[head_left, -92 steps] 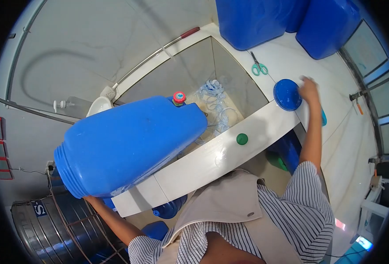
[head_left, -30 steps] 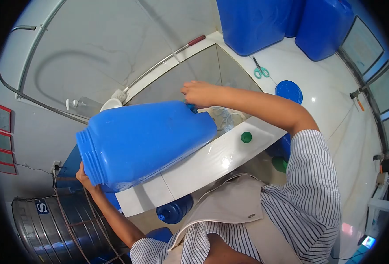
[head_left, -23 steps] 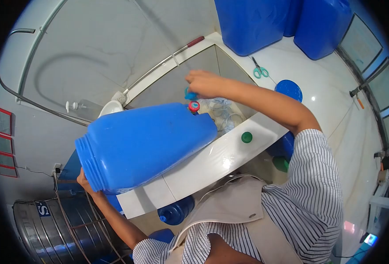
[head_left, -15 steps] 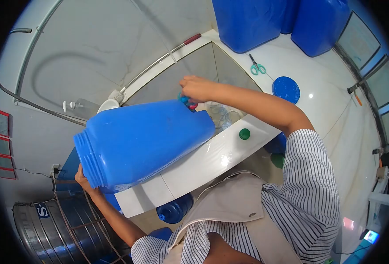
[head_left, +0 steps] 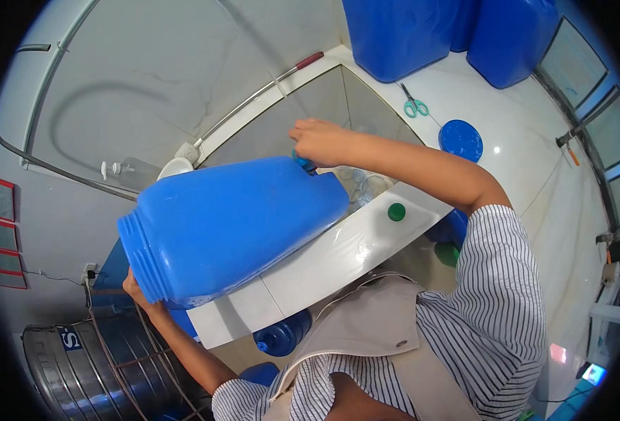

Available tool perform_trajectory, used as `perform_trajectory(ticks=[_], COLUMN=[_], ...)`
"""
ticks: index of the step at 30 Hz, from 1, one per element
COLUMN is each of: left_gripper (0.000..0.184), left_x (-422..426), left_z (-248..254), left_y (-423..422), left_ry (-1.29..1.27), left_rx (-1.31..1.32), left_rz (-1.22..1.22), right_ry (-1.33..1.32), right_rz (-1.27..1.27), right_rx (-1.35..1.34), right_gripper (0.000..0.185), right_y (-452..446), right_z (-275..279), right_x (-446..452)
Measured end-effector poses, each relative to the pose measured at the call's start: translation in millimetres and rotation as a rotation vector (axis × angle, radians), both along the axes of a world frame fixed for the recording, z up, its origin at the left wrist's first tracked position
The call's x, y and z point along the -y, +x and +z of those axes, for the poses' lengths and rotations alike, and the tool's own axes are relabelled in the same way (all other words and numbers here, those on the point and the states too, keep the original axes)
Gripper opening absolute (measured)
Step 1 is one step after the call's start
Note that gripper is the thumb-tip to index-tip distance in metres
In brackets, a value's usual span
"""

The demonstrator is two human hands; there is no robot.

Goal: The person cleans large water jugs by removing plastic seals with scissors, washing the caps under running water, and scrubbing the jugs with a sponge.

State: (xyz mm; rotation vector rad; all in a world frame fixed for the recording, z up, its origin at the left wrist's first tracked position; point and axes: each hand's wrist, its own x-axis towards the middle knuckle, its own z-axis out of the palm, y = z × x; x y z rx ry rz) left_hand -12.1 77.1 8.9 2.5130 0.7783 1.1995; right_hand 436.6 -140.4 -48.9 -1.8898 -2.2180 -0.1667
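A large blue water jug lies on its side across the white tiled edge of a sink, its threaded open mouth facing left. My left hand grips the jug from beneath at this mouth, most of its fingers hidden behind the rim. At the jug's far right end, my right hand is closed on a small blue fitting that looks like a spigot, mostly covered by the fingers. Beside the jug, on the tiled edge, sits a green cap.
Clear plastic pieces lie in the sink. Scissors and a round blue lid rest on the right counter, below blue containers. A long-handled brush lies along the back ledge, near a pump bottle.
My right hand has turned slightly at the fitting, and the red part seen earlier is now hidden. The jug stays nearly in place; the view has shifted a little.
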Motion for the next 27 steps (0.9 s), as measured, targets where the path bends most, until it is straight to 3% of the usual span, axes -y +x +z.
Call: perform_trajectory(ticks=[3, 5, 7, 9, 11, 14, 17, 19, 23, 25, 27], left_gripper=[0.015, 0.013, 0.013, 0.012, 0.011, 0.011, 0.014, 0.014, 0.016, 0.012, 0.009], left_x=[6.3, 8.4, -5.2, -14.4, -19.4, -16.3, -0.4, -14.9, -20.4, -24.7, -19.7], left_z=[4.9, 11.0, 3.7, 2.1, -3.8, -6.6, 7.0, -8.0, -12.1, -20.4, -19.9], left_y=[4.1, 8.5, -3.4, -11.6, -13.3, -6.4, 10.8, -0.1, -14.8, -25.7, -6.8], left_ry=[-0.001, 0.088, 0.075, 0.063, 0.301, 0.094, 0.129, 0.199, 0.287, 0.232, 0.171], left_rx=[0.031, -0.083, -0.075, -0.072, -0.102, 0.02, -0.084, -0.016, 0.03, 0.057, 0.101], left_rz=[-0.026, -0.008, 0.016, 0.029, 0.0, -0.006, 0.037, 0.028, 0.013, 0.064, 0.095], right_ry=[0.027, 0.03, 0.305, 0.217, 0.121, 0.134, 0.173, 0.368, 0.084, 0.182, 0.144], right_rz=[0.04, 0.06, 0.082, 0.032, -0.024, 0.081, 0.027, -0.07, -0.415, -0.723, -0.848], right_rx=[0.034, 0.049, 0.132, 0.05, -0.023, -0.179, -0.144, 0.057, -0.073, -0.045, -0.075], right_gripper=[0.007, 0.006, 0.006, 0.006, 0.006, 0.007, 0.008, 0.009, 0.017, 0.027, 0.03], right_y=[-6.3, 1.1, 20.5, 27.1, 26.9, 5.0, 11.8, 42.2, 93.1, 110.8, 116.7], right_z=[-5.8, -9.4, -10.8, -2.2, 3.2, -10.6, -29.3, -35.0, -18.8, -39.9, -53.8], right_x=[-1.5, 2.7, 9.6, 17.5, 20.3, 13.2, 11.1, 18.2, 75.8, 100.3, 116.9])
